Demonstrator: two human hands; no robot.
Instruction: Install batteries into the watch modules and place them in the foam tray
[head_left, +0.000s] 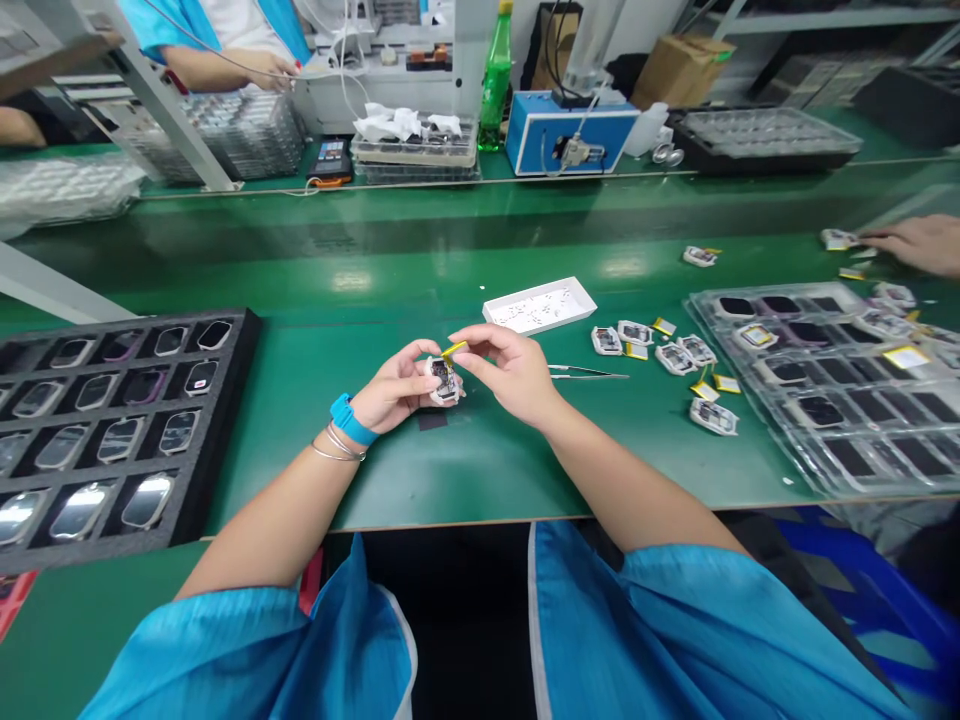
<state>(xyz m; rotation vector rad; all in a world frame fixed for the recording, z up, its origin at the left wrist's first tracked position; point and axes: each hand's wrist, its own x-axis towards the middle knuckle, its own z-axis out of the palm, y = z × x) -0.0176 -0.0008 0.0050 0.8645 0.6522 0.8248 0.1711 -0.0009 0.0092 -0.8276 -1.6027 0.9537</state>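
Room: electronics assembly line, with a green-matted table (450, 480) crossing the view and shelving, boxes and a green bottle (495, 80) behind it.

Thing in hand: a small white-framed circuit module (444, 380), lifted just above the table.

Position: between the hands, nearer the left hand, which carries it; directly ahead of the person.

Long axis: roughly pointing away from the person, tilted slightly.

Left hand (394, 388): closed narrowly around the module's near side, holding it; a blue wristband (346, 420) sits at the wrist.

Right hand (510, 372): thumb and fingers pinched narrowly on a yellow strip (454, 350) at the module's far end.

Beside the hands: steel tweezers (589, 373) lie just right of the right hand; a white tray (577, 292) sits beyond.

Left of the hands: black foam tray (187, 485) with watch-like cases.

Right of the hands: loose modules (675, 358) and a clear plastic tray (697, 312).

Others: a co-worker's hand (919, 243) at the right edge, another (262, 68) across the far side.
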